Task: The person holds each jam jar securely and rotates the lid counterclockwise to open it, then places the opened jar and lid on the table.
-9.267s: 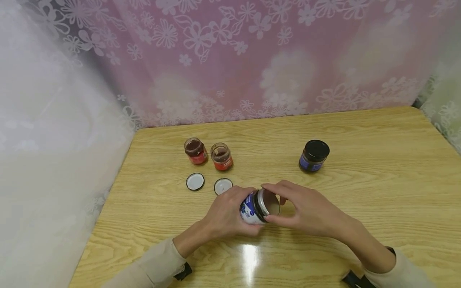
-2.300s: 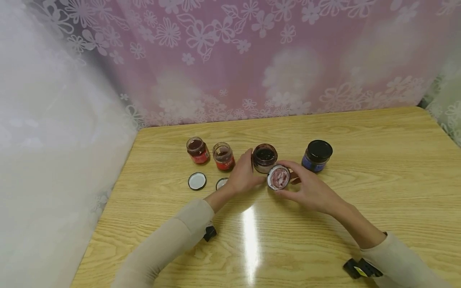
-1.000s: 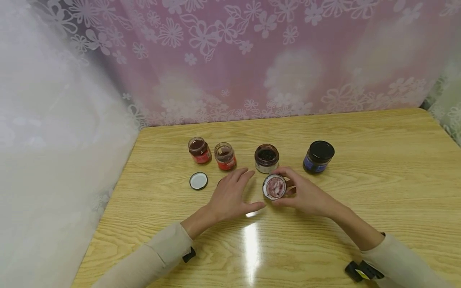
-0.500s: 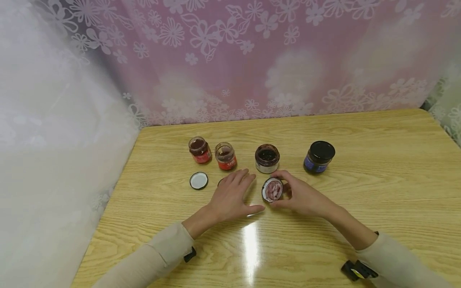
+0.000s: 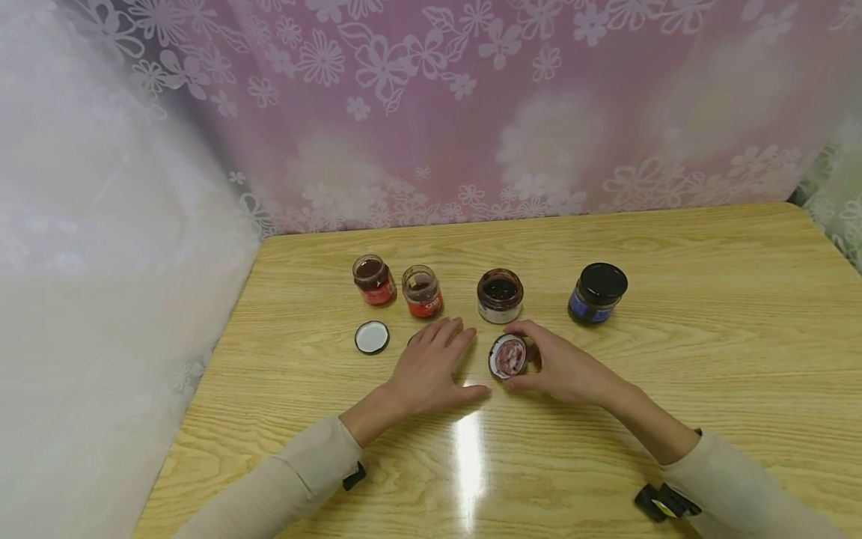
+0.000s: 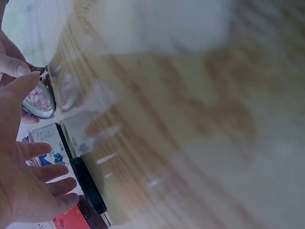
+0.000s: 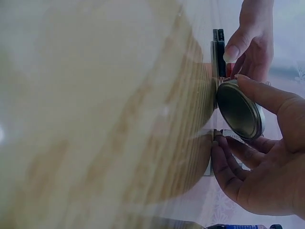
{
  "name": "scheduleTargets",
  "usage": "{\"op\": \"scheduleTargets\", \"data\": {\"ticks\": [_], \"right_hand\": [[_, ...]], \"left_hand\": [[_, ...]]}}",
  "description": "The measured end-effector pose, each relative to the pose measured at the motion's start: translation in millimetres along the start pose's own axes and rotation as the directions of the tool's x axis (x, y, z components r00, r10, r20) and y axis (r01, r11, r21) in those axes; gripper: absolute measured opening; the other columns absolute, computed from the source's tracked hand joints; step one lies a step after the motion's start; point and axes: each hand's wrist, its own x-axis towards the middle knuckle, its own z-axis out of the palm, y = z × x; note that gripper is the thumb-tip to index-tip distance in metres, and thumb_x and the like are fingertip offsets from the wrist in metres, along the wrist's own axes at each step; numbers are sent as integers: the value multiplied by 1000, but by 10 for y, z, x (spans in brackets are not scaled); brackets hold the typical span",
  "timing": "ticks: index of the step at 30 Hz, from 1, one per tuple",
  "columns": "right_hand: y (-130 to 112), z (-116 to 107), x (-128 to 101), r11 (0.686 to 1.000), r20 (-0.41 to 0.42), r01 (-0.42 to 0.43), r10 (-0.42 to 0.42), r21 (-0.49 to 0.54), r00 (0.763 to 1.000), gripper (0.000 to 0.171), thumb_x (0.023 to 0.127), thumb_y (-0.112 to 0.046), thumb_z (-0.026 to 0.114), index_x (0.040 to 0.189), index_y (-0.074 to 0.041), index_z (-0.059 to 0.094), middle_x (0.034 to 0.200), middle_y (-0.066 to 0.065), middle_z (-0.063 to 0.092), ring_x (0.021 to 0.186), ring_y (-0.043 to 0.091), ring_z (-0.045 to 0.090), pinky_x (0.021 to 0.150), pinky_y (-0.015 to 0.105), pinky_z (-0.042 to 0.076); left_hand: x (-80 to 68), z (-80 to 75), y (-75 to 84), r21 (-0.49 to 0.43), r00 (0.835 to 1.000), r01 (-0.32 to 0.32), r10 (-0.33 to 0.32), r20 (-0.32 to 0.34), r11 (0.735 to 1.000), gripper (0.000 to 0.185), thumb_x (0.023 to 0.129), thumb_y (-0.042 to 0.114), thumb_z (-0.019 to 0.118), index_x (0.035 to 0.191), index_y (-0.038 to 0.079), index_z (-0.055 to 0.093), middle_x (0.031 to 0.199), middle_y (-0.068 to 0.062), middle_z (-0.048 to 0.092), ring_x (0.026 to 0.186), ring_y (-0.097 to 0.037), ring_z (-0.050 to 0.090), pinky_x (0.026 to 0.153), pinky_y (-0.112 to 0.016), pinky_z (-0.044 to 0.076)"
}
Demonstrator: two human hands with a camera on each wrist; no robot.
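My right hand (image 5: 555,367) pinches a jar lid (image 5: 508,356) between thumb and fingers, tilted on edge close over the table. The lid's white inside is smeared with reddish-purple jam; its dark outer face shows in the right wrist view. Just behind it stands an uncapped jam jar (image 5: 500,299), dark inside, whose blueberry label (image 6: 57,157) appears in the left wrist view. My left hand (image 5: 427,370) holds nothing, fingers spread and thumb out toward the lid. Beneath its fingers lies another lid (image 6: 88,185), mostly hidden in the head view.
Two uncapped jars with red labels, a left one (image 5: 374,281) and a right one (image 5: 422,292), stand toward the back left. A loose lid (image 5: 372,337) lies white side up before them. Farther right is a capped jar (image 5: 596,294) with a blue label. A floral curtain (image 5: 471,112) hangs behind the table.
Earlier both hands held the blueberry jar; it now stands uncapped on the table, its lid off in my right hand. My left hand has let go, and the lid has come down toward the front.
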Motion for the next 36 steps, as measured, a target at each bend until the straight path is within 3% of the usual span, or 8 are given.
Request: {"op": "scheduleTargets", "data": {"ticks": [14,25,36], "right_hand": [[-5,26,46,983,-36,23,-30,-182,999,71,76,-27,82,134,-5,45,131,15,46,115,28,49,93,50,41],[-13,40,66,974,-51,37,-50,-225,997,67,75,-19,81,132,-5,48,130,13,45,110,28,52,87,49,44],[-11,34,61,962,-40,52,-65,-267,997,65,75,-24,81,130,-6,50,129,11,45,109,27,52,85,49,45]], "left_hand": [[-29,-1,-26,58,999,-33,34,-4,998,83,82,73,49,144,19,40,147,-10,35,135,-29,29,108,-45,26],[-53,13,-28,96,998,-59,59,2,994,83,84,75,43,146,19,39,149,-10,33,137,-30,27,111,-44,21],[-73,0,-14,120,998,-66,66,3,991,84,84,76,41,146,20,39,149,-11,33,137,-30,27,111,-44,20]]}}
